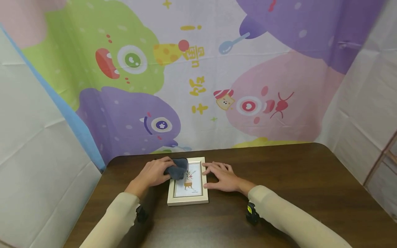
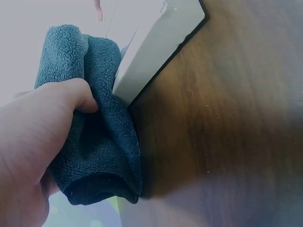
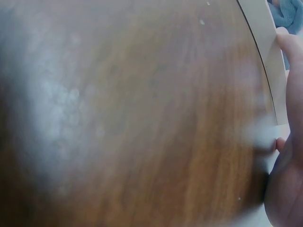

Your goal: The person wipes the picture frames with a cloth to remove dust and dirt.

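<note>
A cream picture frame (image 1: 188, 200) lies flat on the table, showing a small drawing of a potted plant (image 1: 188, 182). My left hand (image 1: 156, 171) grips a folded dark blue-grey cloth (image 1: 178, 169), which covers the frame's upper left part. In the left wrist view the thumb presses into the fuzzy cloth (image 2: 102, 61), and the cloth touches the frame's corner (image 2: 147, 56). On the other side, my right hand (image 1: 224, 177) rests at the frame's right edge, fingers spread and fingertips touching it. The right wrist view shows only part of this hand (image 3: 291, 109) beside the frame's side (image 3: 265, 42).
The dark brown wooden table (image 1: 285, 179) has rounded far corners. Behind it hangs a curtain (image 1: 201, 134) with cartoon monsters. Pale fabric panels (image 1: 40, 165) stand at both sides. Each wrist wears a small black device (image 1: 252, 213).
</note>
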A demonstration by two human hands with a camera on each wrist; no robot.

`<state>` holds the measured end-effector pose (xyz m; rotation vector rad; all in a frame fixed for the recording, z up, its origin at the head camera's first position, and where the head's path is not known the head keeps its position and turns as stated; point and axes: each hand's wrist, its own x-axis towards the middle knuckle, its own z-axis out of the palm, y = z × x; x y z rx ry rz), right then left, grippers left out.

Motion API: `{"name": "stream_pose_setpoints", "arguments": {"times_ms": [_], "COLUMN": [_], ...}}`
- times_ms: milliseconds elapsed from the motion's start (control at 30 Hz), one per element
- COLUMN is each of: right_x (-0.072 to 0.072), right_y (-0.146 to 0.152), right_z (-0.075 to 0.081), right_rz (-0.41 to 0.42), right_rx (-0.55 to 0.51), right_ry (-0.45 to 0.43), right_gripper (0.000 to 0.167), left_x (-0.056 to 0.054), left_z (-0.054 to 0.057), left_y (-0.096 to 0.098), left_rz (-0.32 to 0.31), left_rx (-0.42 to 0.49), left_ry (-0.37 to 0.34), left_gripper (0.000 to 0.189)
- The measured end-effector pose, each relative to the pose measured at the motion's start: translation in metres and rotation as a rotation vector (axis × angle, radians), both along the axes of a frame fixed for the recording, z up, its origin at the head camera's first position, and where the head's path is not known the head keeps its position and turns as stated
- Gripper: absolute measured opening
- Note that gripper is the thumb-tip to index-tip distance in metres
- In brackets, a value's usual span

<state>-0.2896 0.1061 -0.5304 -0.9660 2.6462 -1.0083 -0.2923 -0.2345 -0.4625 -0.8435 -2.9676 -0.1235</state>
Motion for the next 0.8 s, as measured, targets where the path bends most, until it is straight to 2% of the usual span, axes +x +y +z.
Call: {"name": "stream_pose_setpoints", "arguments": {"times_ms": [133,367,600,800], "right_x": [-0.002,-0.002,-0.002,-0.003], "right_y": [0.000,-0.002,-0.003,-0.002], "right_z": [-0.004,0.002,0.001,-0.002], "right_rz": [0.001,-0.007,-0.007,-0.016], "right_rx": [0.000,0.044,0.040,0.033], "right_ry": [0.021,-0.012,0.016,0.007], "right_gripper": [0.049,0.042,0.043,0.043], "left_x": [-0.007,-0.018,-0.025,-0.024], "left_z": [0.001,0.001,0.000,0.001], "left_y": [0.000,-0.005,-0.002,0.001], "left_rz": [0.013,0.081,0.088,0.085], "left_rx": [0.016,0.092,0.078,0.055], "left_ry": [-0.029,-0.088,-0.059,-0.043], "left_gripper": [0.035,0.038,0.038,0.037]}}
